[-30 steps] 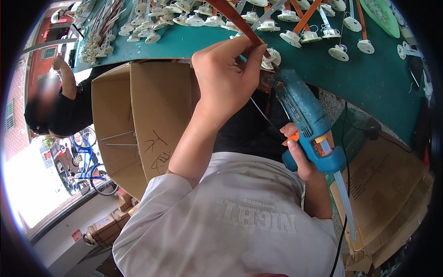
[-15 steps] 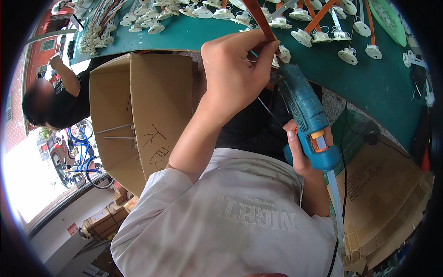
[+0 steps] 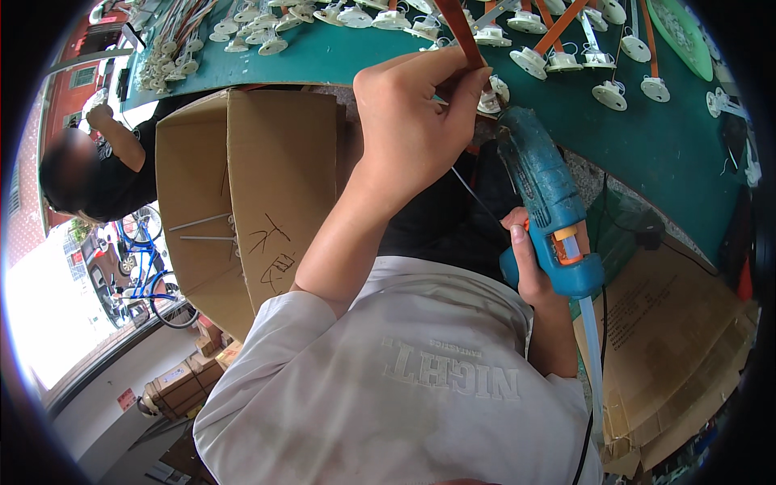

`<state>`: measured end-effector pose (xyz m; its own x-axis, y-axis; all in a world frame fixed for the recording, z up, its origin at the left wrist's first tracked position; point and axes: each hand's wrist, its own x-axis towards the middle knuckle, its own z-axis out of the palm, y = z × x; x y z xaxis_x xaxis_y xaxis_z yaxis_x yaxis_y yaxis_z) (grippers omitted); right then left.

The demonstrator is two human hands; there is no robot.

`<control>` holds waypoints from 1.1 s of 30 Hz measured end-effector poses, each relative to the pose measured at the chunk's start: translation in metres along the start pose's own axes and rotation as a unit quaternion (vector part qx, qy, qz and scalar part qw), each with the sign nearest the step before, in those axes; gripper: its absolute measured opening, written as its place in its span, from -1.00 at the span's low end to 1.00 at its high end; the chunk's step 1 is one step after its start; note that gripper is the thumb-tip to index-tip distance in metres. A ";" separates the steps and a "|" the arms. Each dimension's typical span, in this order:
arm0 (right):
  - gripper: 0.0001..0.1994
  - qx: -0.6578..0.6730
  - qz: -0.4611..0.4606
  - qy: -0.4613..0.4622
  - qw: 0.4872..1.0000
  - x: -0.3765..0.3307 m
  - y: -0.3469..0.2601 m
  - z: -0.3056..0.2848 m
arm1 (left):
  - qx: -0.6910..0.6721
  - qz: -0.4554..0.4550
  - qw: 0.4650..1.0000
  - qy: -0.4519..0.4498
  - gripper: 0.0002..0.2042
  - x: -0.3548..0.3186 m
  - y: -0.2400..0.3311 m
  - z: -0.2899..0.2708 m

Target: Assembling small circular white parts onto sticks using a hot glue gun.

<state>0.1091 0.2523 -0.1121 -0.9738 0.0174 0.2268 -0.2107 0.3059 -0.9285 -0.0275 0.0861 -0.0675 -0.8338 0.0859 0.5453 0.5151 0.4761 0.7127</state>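
The left hand (image 3: 424, 121) reaches to the far middle of the scene, thumb and finger pinched together on a reddish-brown strip (image 3: 458, 31). The strip slants up from the fingers toward the far side. Just to the right of the fingertips, at the near edge of the green table (image 3: 671, 170), is a round white disc (image 3: 491, 97); the fingers partly hide where it meets the strip.

The right hand (image 3: 529, 259) is nearer and to the right, closed around the handle of a blue glue gun (image 3: 541, 178), with the thumb on the near side and most of the other fingers out of sight. The gun tilts, its tip pointing far and a little left, close to the white disc; whether the two touch cannot be told. A long pale glue stick (image 3: 592, 356) runs out of its back end toward the near side, beside a black cord (image 3: 588, 453).

Farther off on the table lie many more white discs on brown or white strips (image 3: 563, 44); a thin bundle of them (image 3: 174, 61) sits at the far left. A pale green tray (image 3: 679, 40) is at the far right. An open cardboard box (image 3: 279, 186) stands left of the left forearm, and flattened cardboard (image 3: 679, 347) lies at the near right. At the left edge are another person (image 3: 97, 170) in a black top and a blue bicycle (image 3: 145, 275).
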 end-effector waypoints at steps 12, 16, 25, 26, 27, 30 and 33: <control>-0.86 0.017 0.023 0.004 1.000 0.000 0.002 -0.002 | -0.003 -0.004 1.000 -0.007 -0.96 0.001 0.002 0.000; -0.85 -0.053 -0.058 -0.021 0.997 0.000 0.006 -0.002 | 0.008 -0.004 1.000 -0.016 -0.95 0.001 0.003 -0.003; -0.84 0.020 0.028 -0.008 0.999 -0.003 0.007 0.000 | 0.031 -0.014 0.998 -0.048 -0.90 0.002 0.005 -0.006; -0.84 -0.018 0.005 -0.025 1.000 -0.003 0.007 0.000 | 0.035 -0.009 0.998 -0.050 -0.90 0.001 0.004 -0.006; -0.84 -0.017 0.005 -0.025 1.000 -0.003 0.005 0.000 | 0.040 -0.005 0.998 -0.052 -0.90 0.001 0.004 -0.007; -0.83 0.025 0.065 -0.013 0.998 -0.001 -0.005 0.001 | 0.035 -0.018 0.998 -0.054 -0.91 0.001 0.005 -0.007; -0.83 0.048 0.059 0.006 0.997 -0.002 -0.002 0.002 | 0.038 -0.009 0.998 -0.054 -0.91 0.002 0.005 -0.006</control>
<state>0.1110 0.2501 -0.1115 -0.9914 0.0584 0.1174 -0.1029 0.2082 -0.9726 -0.0248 0.0833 -0.0601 -0.8612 0.1683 0.4796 0.4871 0.5425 0.6844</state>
